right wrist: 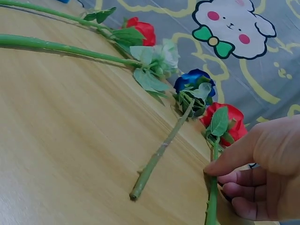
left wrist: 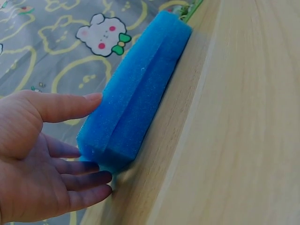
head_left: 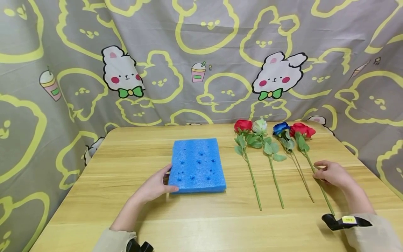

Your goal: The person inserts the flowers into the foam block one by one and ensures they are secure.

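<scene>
A blue foam block (head_left: 198, 166), dotted with small holes, lies flat on the table. My left hand (head_left: 158, 185) rests at its near left corner, thumb at the front edge; in the left wrist view the left hand (left wrist: 54, 154) touches the block (left wrist: 133, 98) with nearly straight fingers. At the far right, my right hand (head_left: 335, 175) pinches the green stem of a red rose (head_left: 302, 130). The right wrist view shows the right hand (right wrist: 262, 171) with its thumb against that stem (right wrist: 213, 197) and its fingers curled on the other side.
Left of the held rose lie a blue rose (head_left: 281, 128), a white rose (head_left: 259, 126) and another red rose (head_left: 243, 125), blooms away from me. A patterned cloth (head_left: 220, 63) hangs behind the wooden table (head_left: 201, 224).
</scene>
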Action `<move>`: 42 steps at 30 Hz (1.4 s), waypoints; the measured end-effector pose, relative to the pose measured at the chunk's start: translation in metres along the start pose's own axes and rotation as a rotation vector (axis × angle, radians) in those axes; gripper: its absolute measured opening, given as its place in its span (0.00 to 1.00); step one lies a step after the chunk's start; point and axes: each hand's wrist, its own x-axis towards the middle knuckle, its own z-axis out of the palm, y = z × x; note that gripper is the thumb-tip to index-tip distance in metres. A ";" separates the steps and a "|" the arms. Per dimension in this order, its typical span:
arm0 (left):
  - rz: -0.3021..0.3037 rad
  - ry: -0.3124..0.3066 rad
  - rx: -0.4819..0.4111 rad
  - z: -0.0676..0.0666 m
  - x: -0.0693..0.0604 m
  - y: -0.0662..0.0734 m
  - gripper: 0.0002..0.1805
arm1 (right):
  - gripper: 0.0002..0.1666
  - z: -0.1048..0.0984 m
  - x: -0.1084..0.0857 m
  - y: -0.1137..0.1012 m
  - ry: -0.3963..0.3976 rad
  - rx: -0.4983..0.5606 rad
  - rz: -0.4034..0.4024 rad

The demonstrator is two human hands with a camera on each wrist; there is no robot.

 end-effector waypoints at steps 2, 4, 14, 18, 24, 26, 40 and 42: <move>-0.001 0.000 -0.001 0.000 0.000 0.000 0.50 | 0.36 0.000 0.000 0.000 0.009 -0.015 0.011; -0.001 0.000 -0.001 0.000 0.000 0.000 0.50 | 0.36 -0.001 0.000 0.000 0.015 -0.023 0.019; -0.006 -0.004 -0.009 0.000 0.001 -0.003 0.50 | 0.33 -0.004 -0.001 0.003 -0.030 0.083 0.089; -0.004 -0.006 -0.002 -0.001 0.000 -0.002 0.50 | 0.29 -0.004 -0.001 0.002 -0.054 0.083 0.098; -0.007 -0.006 0.004 -0.001 0.000 -0.002 0.50 | 0.25 -0.004 -0.002 0.001 -0.079 0.114 0.092; -0.010 -0.008 0.004 0.000 0.000 -0.002 0.50 | 0.24 -0.003 -0.003 0.001 -0.090 0.134 0.087; -0.021 -0.007 -0.001 0.000 0.000 -0.002 0.51 | 0.09 -0.008 -0.007 0.005 -0.072 0.525 0.021; -0.021 -0.006 -0.003 0.000 0.000 -0.002 0.51 | 0.10 -0.010 -0.009 0.003 -0.065 0.606 -0.010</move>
